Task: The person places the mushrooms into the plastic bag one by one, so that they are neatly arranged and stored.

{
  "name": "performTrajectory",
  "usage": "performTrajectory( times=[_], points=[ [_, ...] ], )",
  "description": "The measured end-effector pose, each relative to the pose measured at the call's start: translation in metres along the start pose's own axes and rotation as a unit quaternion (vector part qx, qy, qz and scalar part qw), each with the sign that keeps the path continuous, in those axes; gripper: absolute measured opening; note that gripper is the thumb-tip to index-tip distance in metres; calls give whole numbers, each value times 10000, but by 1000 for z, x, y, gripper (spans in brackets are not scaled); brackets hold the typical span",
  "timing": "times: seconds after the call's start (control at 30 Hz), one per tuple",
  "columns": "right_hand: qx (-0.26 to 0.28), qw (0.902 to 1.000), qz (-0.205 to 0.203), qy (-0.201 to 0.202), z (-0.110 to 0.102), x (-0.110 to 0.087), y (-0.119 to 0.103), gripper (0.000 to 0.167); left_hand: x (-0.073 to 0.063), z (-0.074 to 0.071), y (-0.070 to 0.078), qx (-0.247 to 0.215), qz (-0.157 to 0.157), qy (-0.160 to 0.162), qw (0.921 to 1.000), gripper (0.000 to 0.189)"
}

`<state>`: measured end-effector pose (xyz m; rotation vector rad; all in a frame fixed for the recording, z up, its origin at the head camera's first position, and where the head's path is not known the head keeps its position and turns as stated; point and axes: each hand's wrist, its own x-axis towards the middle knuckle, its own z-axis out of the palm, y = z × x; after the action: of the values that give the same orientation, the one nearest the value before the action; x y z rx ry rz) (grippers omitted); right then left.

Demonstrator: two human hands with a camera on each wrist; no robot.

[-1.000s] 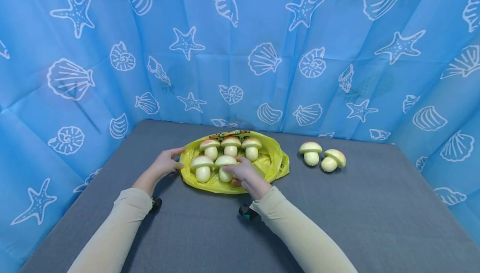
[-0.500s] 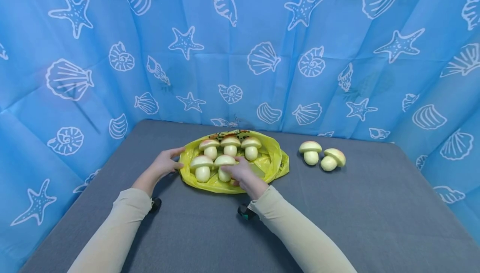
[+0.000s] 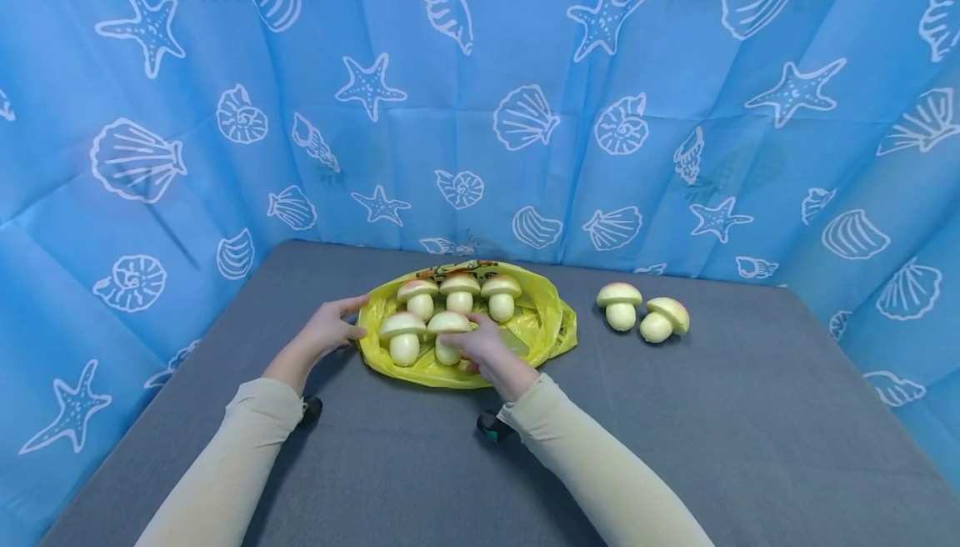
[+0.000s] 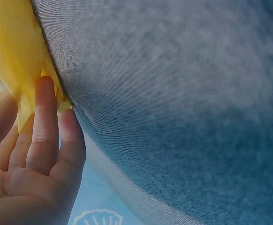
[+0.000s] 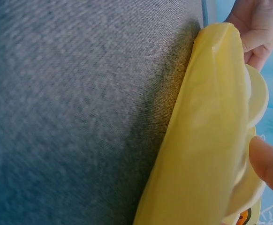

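Note:
A yellow plastic bag [image 3: 564,332] lies spread on the table with several pale mushrooms in it, smooth like toys. My left hand [image 3: 327,328] rests against the bag's left end; in the left wrist view its fingers [image 4: 45,126] lie fairly straight on the yellow plastic. Over the bag's right part, my right hand [image 3: 491,348] holds the front right mushroom [image 3: 448,323] between thumb and fingers, partly covering it. Only the right thumb [image 5: 268,164] shows clearly in the right wrist view, beside a pale cap. Another mushroom [image 3: 403,338] stands just left of the held one.
Two more mushrooms, one upright [image 3: 620,305] and one tilted [image 3: 664,319], are on the grey table [image 3: 720,439] right of the bag. A blue shell-patterned curtain [image 3: 480,147] hangs behind and at the sides.
Both hands, the bag and the mushrooms stay nearly in place. The whole view has shifted very slightly; the right hand keeps its hold on the front right mushroom.

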<state>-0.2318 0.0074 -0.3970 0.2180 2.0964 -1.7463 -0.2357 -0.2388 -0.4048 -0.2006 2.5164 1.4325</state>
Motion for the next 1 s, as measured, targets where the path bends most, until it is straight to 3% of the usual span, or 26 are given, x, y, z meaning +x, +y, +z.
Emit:
performTrajectory(
  times=[0.33, 0.7, 1.0],
  points=[
    [61, 9998, 201, -36, -12, -8, -2, 70, -3, 1, 1, -20, -15, -16, 10000, 63],
    [60, 9999, -58, 113, -35, -20, -5, 66, -5, 1, 1, -55, -30, -103, 9999, 63],
    [13, 9997, -238, -2, -60, -26, -10, 67, -4, 1, 3, -77, -40, -62, 9999, 62]
  ],
)
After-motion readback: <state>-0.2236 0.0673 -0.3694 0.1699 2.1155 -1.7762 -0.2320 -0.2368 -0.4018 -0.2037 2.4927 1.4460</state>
